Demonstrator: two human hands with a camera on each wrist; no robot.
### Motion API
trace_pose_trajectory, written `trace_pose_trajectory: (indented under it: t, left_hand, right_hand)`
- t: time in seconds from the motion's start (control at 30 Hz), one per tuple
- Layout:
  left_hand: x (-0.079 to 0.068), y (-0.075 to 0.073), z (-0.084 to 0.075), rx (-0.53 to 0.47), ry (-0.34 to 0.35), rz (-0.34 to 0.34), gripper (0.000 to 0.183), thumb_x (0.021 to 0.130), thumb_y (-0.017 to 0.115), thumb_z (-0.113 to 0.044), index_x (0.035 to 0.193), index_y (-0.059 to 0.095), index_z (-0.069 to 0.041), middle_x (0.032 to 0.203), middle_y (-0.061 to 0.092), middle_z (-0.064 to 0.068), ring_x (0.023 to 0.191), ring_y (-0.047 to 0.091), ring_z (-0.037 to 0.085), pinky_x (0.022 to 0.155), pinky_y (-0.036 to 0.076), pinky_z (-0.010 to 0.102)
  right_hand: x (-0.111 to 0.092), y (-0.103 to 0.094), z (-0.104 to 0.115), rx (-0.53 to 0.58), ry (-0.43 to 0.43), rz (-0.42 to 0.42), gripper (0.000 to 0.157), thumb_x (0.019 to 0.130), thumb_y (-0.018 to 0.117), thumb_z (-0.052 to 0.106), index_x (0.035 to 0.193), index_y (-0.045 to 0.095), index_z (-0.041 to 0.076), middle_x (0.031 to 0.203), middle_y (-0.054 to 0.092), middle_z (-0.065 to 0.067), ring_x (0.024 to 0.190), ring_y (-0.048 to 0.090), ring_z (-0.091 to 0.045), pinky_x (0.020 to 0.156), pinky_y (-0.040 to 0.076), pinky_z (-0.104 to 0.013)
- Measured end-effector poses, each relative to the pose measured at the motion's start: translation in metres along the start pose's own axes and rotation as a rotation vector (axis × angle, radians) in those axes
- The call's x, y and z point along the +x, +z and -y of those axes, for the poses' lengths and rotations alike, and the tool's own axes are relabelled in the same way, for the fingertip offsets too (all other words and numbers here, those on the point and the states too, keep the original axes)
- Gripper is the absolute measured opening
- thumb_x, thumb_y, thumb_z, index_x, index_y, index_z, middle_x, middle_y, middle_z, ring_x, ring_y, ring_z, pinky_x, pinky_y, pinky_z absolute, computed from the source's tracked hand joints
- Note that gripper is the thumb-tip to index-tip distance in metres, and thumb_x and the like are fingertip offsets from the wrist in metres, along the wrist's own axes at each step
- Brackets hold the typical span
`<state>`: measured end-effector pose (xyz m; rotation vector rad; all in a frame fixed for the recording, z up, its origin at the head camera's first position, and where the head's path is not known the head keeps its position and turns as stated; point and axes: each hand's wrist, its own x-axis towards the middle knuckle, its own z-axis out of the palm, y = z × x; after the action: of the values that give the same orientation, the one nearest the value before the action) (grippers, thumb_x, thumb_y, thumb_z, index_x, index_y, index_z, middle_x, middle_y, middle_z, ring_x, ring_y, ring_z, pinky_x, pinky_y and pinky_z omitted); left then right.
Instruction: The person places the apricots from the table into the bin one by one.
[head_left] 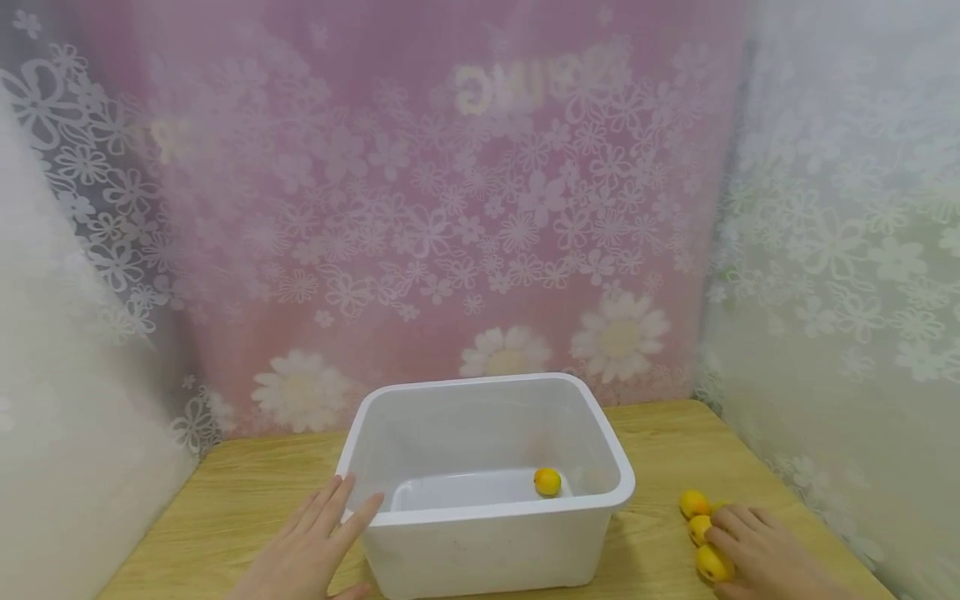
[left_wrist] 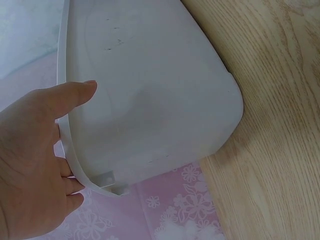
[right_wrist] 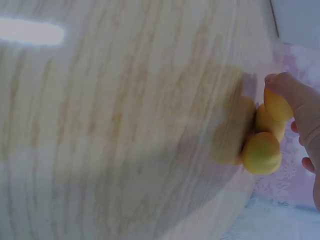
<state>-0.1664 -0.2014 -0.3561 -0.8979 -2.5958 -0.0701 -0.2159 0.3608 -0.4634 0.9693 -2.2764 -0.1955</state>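
A white plastic bin [head_left: 487, 546] stands on the wooden table, with one small yellow mango [head_left: 547, 482], blushed red, inside on its floor. My left hand [head_left: 311, 537] rests at the bin's near-left corner, fingers spread and fairly straight over the rim. In the left wrist view the thumb [left_wrist: 75, 97] lies across the outer wall and the fingertips show beyond the rim. To the right of the bin, my right hand [head_left: 772, 554] is at a small group of yellow mangoes [head_left: 694, 504]. Its thumb presses on the end mango [right_wrist: 277, 105], with the fingers partly hidden behind.
The wood-grain table [head_left: 667, 442] extends on both sides of the bin. Behind it hangs a pink flowered curtain [head_left: 420, 250]. Pale flowered sheets close in the left and right sides [head_left: 847, 275].
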Motion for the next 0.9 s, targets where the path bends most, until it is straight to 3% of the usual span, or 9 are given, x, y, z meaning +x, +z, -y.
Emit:
trace_pose_trajectory:
  t: [0.07,0.17,0.27,0.37,0.5,0.53,0.6,0.73,0.9]
  left_hand:
    - [0.0,-0.001,-0.001,-0.039,-0.025,0.031,0.078,0.083,0.05,-0.064,0.143,0.037,-0.016,0.14,0.037,0.024,0.126,0.037,0.041,0.109,0.02,0.041]
    - [0.0,-0.002,-0.001,-0.045,-0.029,0.041,0.078,0.083,0.049,-0.065,0.143,0.037,-0.017,0.14,0.037,0.024,0.126,0.037,0.041,0.109,0.019,0.042]
    - [0.001,-0.002,-0.001,-0.032,-0.023,0.023,0.078,0.082,0.052,-0.064,0.143,0.038,-0.017,0.139,0.038,0.024,0.126,0.037,0.041,0.108,0.021,0.042]
    - [0.001,-0.002,-0.001,-0.022,-0.021,0.018,0.078,0.082,0.053,-0.063,0.142,0.039,-0.016,0.139,0.039,0.024,0.125,0.038,0.041,0.106,0.026,0.044]
    - [0.001,-0.003,0.0,-0.052,-0.036,0.056,0.078,0.082,0.05,-0.065,0.142,0.038,-0.016,0.14,0.037,0.025,0.127,0.036,0.042,0.107,0.024,0.045]
    - [0.002,-0.004,0.0,-0.064,-0.04,0.069,0.079,0.083,0.049,-0.065,0.143,0.038,-0.016,0.14,0.036,0.026,0.127,0.035,0.043,0.107,0.024,0.047]
    - [0.002,-0.005,0.0,-0.064,-0.034,0.086,0.079,0.083,0.048,-0.065,0.143,0.038,-0.015,0.14,0.036,0.027,0.126,0.035,0.044,0.097,0.034,0.056]
    - [0.003,-0.006,0.001,-0.045,-0.016,0.088,0.078,0.083,0.052,-0.062,0.142,0.038,-0.013,0.139,0.036,0.028,0.125,0.036,0.044,0.096,0.035,0.055]
    - [0.005,-0.007,0.001,-0.016,0.007,0.081,0.077,0.082,0.058,-0.057,0.141,0.04,-0.011,0.138,0.038,0.028,0.125,0.037,0.044,0.096,0.036,0.054]
  right_hand:
    - [0.003,-0.004,0.002,0.023,0.049,0.024,0.038,0.066,0.074,0.055,0.081,0.052,0.028,0.089,0.043,0.015,0.078,0.04,-0.008,0.065,0.036,-0.033]
    - [0.01,-0.011,0.003,0.057,0.098,0.068,0.033,0.069,0.074,0.053,0.081,0.051,0.032,0.09,0.044,0.017,0.079,0.041,-0.006,0.067,0.038,-0.035]
    - [0.017,-0.018,-0.002,0.058,0.066,0.055,0.035,0.067,0.076,0.051,0.084,0.055,0.028,0.092,0.046,0.015,0.08,0.042,-0.007,0.067,0.04,-0.035]
    - [0.025,-0.022,-0.01,0.052,-0.005,-0.021,0.042,0.066,0.076,0.054,0.089,0.06,0.022,0.093,0.048,0.011,0.081,0.046,-0.011,0.07,0.04,-0.035]
    - [0.038,-0.026,-0.019,0.076,-0.039,-0.083,0.043,0.073,0.068,0.058,0.091,0.061,0.019,0.093,0.05,0.009,0.082,0.048,-0.014,0.072,0.039,-0.035]
    - [0.041,-0.027,-0.02,0.079,-0.038,-0.089,0.043,0.075,0.066,0.059,0.091,0.061,0.019,0.093,0.05,0.009,0.083,0.049,-0.014,0.071,0.04,-0.036]
    - [0.048,-0.029,-0.023,0.087,-0.032,-0.096,0.044,0.077,0.062,0.06,0.092,0.061,0.018,0.093,0.051,0.008,0.083,0.05,-0.014,0.07,0.042,-0.037]
    - [0.062,-0.032,-0.027,0.091,-0.025,-0.098,0.047,0.082,0.053,0.062,0.093,0.061,0.016,0.093,0.052,0.005,0.083,0.051,-0.015,0.068,0.044,-0.038]
    - [0.079,-0.04,-0.032,0.082,-0.006,-0.057,0.048,0.08,0.057,0.061,0.093,0.061,0.015,0.092,0.054,0.003,0.081,0.053,-0.018,0.065,0.047,-0.04]
